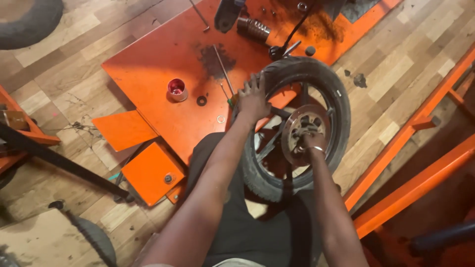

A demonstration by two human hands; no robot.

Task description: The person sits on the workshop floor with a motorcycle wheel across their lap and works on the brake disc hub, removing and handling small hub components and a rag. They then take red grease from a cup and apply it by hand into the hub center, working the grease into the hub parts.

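I see the motorcycle wheel (pixel 297 128) standing upright at the near edge of the orange platform (pixel 163 54), against the lap. My left hand (pixel 253 96) lies spread flat on the tyre (pixel 326 84) at its upper left. My right hand (pixel 310 141) is at the brake disc (pixel 303 123) by the hub; whether its fingers pinch anything I cannot tell. On the platform sit a small red-lined metal cup (pixel 176 89), a washer (pixel 201 101) and a coil spring (pixel 253 28). Wooden floor (pixel 396 64) surrounds it, with orange rails (pixel 420 118) to the right.
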